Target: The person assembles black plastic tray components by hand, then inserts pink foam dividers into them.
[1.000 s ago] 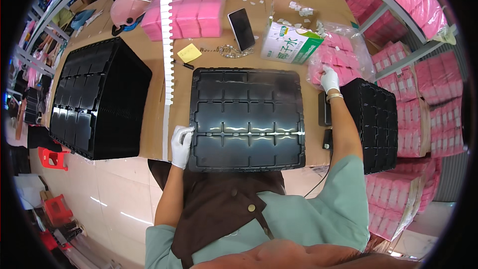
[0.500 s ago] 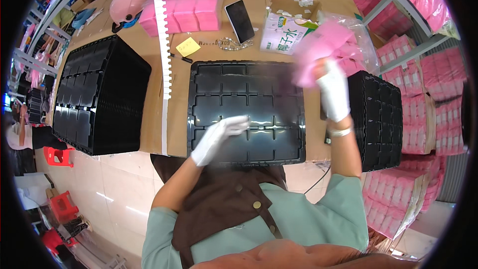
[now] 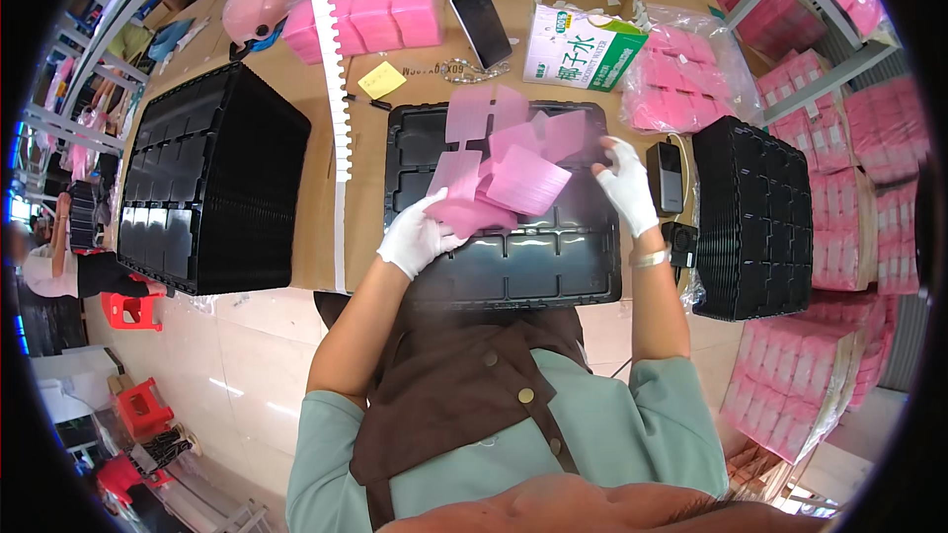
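Sheets: a fan of pink sheets [image 3: 513, 173] hung over the black compartment tray [image 3: 509, 271], spreading toward 1 o'clock from the left hand [image 3: 420, 237].
Left hand: gloved, pinching the fan's lower corner; nearer to it.
Right hand [image 3: 627, 192]: gloved, fingers curled, at the fan's 3 o'clock edge; contact unclear.
Tray: long axis 9 to 3 o'clock.
Hidden: sheet count and upper compartments, covered by the fan.

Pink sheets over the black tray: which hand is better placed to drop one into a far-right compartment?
Right, probably. The right hand pinches the fan of pink sheets at its right edge, above the black tray; the left hand grips the stack's near-left end.
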The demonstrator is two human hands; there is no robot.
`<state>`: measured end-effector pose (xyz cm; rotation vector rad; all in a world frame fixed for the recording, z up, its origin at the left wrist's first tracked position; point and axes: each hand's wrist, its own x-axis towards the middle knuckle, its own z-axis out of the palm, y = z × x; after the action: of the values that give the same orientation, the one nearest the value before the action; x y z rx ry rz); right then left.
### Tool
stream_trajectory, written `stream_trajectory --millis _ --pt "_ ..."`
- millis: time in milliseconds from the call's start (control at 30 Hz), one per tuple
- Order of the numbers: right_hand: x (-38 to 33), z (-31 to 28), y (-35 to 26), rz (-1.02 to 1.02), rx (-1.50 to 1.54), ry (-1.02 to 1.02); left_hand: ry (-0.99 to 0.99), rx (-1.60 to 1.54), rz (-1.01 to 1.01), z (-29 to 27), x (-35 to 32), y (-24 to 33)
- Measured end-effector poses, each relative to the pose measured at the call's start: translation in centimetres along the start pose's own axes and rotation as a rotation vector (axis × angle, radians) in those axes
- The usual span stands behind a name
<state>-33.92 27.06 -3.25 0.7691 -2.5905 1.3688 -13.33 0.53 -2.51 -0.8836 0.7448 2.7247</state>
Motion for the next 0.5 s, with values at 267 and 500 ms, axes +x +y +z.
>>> stream_trajectory --millis 267,500 --pt "3.1 1.7 -5.0 0.192 0.489 -0.356 0.02 0.204 0.201 -0.3 -1.1 -0.3" --pt "3.0 3.4 -7.8 -0.022 0.44 -0.531 0.292 0.305 0.344 1.1 -1.0 0.1"
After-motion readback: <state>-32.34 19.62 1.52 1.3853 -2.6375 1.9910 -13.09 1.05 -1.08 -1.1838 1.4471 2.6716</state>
